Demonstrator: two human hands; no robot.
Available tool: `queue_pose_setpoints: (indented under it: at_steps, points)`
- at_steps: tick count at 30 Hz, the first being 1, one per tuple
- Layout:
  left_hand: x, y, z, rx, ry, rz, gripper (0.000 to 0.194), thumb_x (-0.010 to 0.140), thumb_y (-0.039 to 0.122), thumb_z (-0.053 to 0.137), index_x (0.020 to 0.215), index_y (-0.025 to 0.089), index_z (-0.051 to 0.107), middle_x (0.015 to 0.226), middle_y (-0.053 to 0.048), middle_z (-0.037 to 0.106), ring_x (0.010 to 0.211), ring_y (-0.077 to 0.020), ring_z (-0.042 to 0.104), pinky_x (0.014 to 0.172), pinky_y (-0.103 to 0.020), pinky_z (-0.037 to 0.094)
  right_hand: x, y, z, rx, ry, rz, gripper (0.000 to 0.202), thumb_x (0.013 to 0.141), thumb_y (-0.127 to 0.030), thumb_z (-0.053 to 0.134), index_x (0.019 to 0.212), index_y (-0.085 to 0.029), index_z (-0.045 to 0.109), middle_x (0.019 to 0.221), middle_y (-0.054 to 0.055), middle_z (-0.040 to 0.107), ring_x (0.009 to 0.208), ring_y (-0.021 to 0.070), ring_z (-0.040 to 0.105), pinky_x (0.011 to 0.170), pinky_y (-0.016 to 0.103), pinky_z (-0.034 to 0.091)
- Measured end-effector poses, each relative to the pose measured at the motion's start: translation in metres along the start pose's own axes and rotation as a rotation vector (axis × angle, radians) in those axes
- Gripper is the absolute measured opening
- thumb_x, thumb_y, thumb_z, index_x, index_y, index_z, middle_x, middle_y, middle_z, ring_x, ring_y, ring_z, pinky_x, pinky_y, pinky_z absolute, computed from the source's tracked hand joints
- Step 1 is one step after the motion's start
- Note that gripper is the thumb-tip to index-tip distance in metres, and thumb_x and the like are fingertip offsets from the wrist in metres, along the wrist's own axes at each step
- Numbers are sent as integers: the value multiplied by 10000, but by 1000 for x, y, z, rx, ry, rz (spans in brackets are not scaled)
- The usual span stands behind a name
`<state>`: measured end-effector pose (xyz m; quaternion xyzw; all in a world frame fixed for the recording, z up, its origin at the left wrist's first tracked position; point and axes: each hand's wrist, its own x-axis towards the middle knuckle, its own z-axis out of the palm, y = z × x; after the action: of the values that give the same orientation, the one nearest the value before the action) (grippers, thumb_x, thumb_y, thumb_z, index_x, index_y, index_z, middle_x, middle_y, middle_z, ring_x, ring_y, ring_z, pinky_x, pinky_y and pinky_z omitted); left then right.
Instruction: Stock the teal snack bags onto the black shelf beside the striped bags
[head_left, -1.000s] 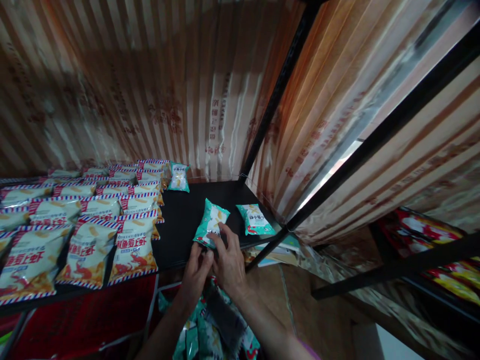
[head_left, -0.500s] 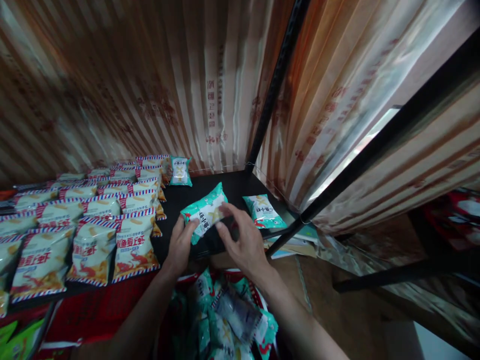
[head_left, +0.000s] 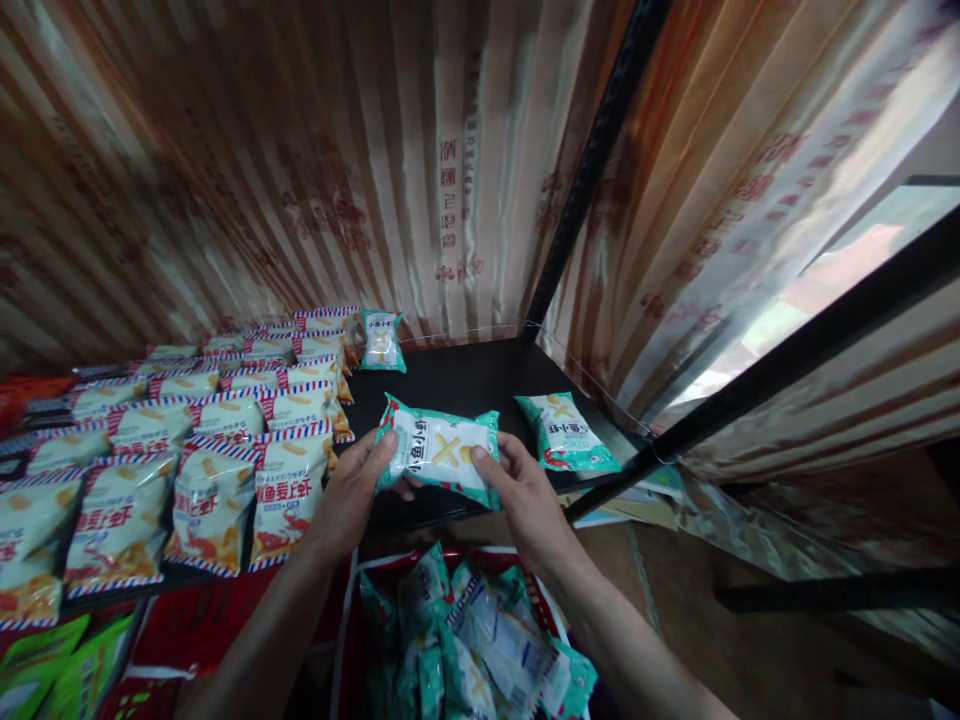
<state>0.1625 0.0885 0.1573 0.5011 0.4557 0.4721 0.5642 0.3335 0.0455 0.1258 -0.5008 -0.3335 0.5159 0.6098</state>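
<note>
Pleated curtain: tan and brown striped sheeting (head_left: pixel 405 220) with red and dark printed characters spans the far side and turns along the right.
Black shelf: a flat dark board (head_left: pixel 465 365) runs from left to right in front of the sheeting, with a black upright post (head_left: pixel 585 170) at its far right corner.
Shrimp-snack bags: white and orange bags (head_left: pixel 292 490) with red-and-blue striped edges stand in close rows on the left of the shelf, leaning back; a red shrimp shows on the nearest ones.
Red basket: at the near side, below the shelf edge, its rim (head_left: pixel 349 610) surrounds a jumbled heap of teal snack packets (head_left: pixel 476 680) and a crumpled clear wrapper (head_left: pixel 506 640).
Left hand: the hand (head_left: pixel 349 500) pinches the left end of the held packet, thumb on top and fingers beneath.
Right hand: the hand (head_left: pixel 529 500) pinches the right end, thumb pressed on the front and fingers behind.
Held packet: a teal and white snack packet (head_left: pixel 439 450) lies lengthwise between both hands over the shelf's near part, lettering turned sideways; whether it touches the board cannot be told.
Right packet: a similar teal packet (head_left: pixel 570 430) lies on the shelf's right side, near the edge.
Far packet: another teal packet (head_left: pixel 382 340) stands upright at the far side, just beside the shrimp-snack rows.
</note>
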Motion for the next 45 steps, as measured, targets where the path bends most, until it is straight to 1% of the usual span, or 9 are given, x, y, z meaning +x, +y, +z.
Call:
queue_pose_setpoints:
  at_steps: [4,9,14,22,27,31,34,38,45]
  points:
    - [7,-20,-1,-136,-102,-39,338,764,448,621,966,178,650,896,-54,675,787,-183,638,748,-305,523,1,-1,6,141,104,77,392,637,-441,777,877,-200,582,759,-9,687,629,137,603,560,231,457]
    - [11,-24,9,-159,15,-23,242,749,404,650,842,181,646,812,-17,663,790,-163,631,793,-285,513,-1,5,9,192,105,143,421,626,-449,786,913,-201,604,838,15,705,698,164,632,670,293,482]
    - [11,-15,22,-122,135,-90,295,656,474,678,784,211,643,781,-37,674,942,-260,622,812,-327,520,-7,20,12,196,132,225,381,609,-416,804,853,-193,614,694,-30,644,645,130,597,663,272,476]
    - [9,-28,38,-225,101,-150,610,656,465,714,1167,197,517,1053,-75,683,894,-224,661,740,-295,530,-12,24,11,170,89,257,368,625,-339,796,912,-205,608,749,-8,673,686,154,627,637,270,488]
    - [7,-22,36,-184,113,-205,658,627,450,738,1197,199,527,1099,-82,674,944,-238,654,710,-270,532,-7,6,-3,93,148,84,441,691,-424,729,1059,-218,598,1118,80,663,1069,239,605,890,362,489]
    - [3,-27,34,-123,20,-255,599,664,436,718,1189,213,533,1081,-74,679,918,-224,660,733,-284,534,-3,-7,-10,-12,120,-37,395,747,-464,665,1056,-220,623,1153,85,652,1125,239,579,971,381,443]
    - [-1,-32,34,-67,-123,-288,612,691,432,706,1225,219,500,1090,-75,676,942,-230,652,761,-307,533,0,-11,-11,-1,136,-66,430,721,-480,687,1064,-227,630,1110,70,670,1077,230,599,928,364,463]
    - [-4,-31,34,29,-235,-310,706,674,418,725,1286,204,447,1130,-96,660,989,-260,635,789,-334,531,5,-16,-14,-6,161,-10,436,661,-495,729,997,-225,664,921,34,700,836,191,637,700,287,500]
    - [-6,-30,32,175,-234,-257,622,668,378,719,1235,215,525,1036,-69,704,908,-252,661,751,-314,529,13,-23,-19,-115,128,21,316,606,-470,751,711,-182,670,603,-14,619,544,113,514,503,225,390]
